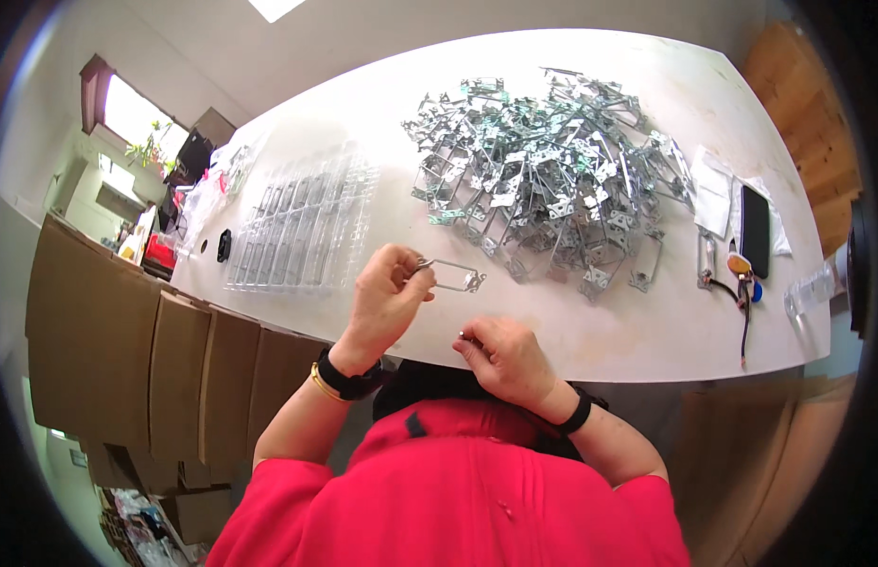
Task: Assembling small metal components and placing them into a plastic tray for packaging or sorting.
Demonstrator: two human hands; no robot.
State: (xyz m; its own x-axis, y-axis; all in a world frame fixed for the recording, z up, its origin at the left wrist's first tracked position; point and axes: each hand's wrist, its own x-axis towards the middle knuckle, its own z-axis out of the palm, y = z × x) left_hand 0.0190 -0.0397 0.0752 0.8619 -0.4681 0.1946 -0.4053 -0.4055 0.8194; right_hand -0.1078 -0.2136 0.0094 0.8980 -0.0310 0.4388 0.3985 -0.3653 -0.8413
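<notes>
My left hand is closed in a pinch around one end of a slim metal bracket, a long open frame with a plate at its far end. The bracket is held just above the white table, pointing right. Lower and to the right, at the table's near edge, my right hand has its fingers pressed together. A small metal bit shows at its fingertips, too small to name. Beyond both hands lies a big tangled heap of similar metal brackets. Left of my left hand sits a clear plastic tray with long slots holding grey pieces.
At the right lie a black phone, white packets, a key fob with cord and a clear bottle. A small black object sits left of the tray. Cardboard boxes stand along the table's left side.
</notes>
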